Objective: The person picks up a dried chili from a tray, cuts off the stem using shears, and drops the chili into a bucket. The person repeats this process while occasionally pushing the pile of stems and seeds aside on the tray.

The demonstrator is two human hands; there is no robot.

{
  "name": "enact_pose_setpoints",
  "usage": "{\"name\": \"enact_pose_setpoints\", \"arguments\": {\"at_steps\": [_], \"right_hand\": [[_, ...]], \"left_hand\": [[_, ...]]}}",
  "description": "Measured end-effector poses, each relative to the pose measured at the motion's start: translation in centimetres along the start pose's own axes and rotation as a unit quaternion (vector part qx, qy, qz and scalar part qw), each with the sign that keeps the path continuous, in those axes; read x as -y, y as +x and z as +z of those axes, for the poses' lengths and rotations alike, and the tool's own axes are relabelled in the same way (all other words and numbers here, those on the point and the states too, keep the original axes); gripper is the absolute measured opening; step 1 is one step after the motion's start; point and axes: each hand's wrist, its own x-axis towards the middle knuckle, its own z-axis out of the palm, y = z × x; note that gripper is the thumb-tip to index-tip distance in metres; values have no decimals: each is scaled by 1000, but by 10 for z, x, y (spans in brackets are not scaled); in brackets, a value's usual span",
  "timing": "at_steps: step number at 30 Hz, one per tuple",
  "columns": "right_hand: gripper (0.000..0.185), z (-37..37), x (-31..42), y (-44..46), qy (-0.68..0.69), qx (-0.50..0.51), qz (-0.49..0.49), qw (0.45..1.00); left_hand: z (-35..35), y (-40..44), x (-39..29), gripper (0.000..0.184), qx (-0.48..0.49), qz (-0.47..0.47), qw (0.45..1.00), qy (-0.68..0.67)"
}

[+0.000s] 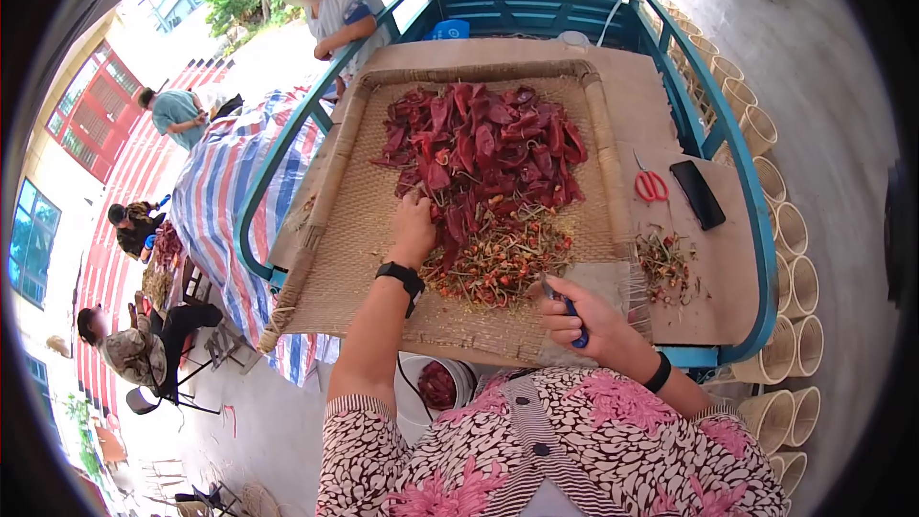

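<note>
A pile of dried red peppers (479, 134) covers the upper middle of a woven tray (373, 220). Below it lies a heap of cut stems and seeds (498, 263). My left hand (414, 228) is at the left lower edge of the peppers, fingers bent down against them; what they hold, if anything, is hidden. Near the tray's lower right, my right hand (586, 318) is closed around small blue-handled scissors (571, 311), whose tips point up and left toward the stems.
Red-handled scissors (651, 186), a black phone (698, 195) and more stems (665, 263) lie right of the tray. Blue rails (766, 268) border the cart. A white bucket (414, 402) holds peppers below. Several people are at the left, one person (345, 19) beside the cart.
</note>
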Motion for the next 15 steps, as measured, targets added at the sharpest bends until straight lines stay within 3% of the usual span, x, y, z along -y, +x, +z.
{"name": "enact_pose_setpoints", "arguments": {"at_steps": [3, 6, 7, 8, 10, 11, 14, 15], "right_hand": [[28, -3, 1, -1, -13, -3, -18, 1000], [35, 8, -4, -3, -146, -57, -71, 985], [41, 11, -6, -4, -210, -69, -107, 969], [41, 14, -6, -6, -261, -65, -121, 956], [41, 20, -4, -7, -361, -54, -145, 920], [40, 19, -5, -2, -429, -45, -188, 882], [38, 23, -16, 11, -599, -41, -307, 739], [37, 32, -19, 9, -641, -58, -343, 684]], "left_hand": [[-2, -6, -4, 31, -19, -48, 997, -65], [-19, -17, -3, 34, -78, 11, 991, -109], [-31, -22, -8, 27, -55, -11, 982, -179], [-42, -30, -15, 24, -24, -53, 950, -305], [-77, -53, -44, 18, 36, -137, 832, -536], [-90, -65, -53, 16, 67, -143, 790, -592], [-128, -95, -91, 18, 84, -144, 778, -605], [-128, -103, -93, 18, 67, -126, 805, -576]]}}
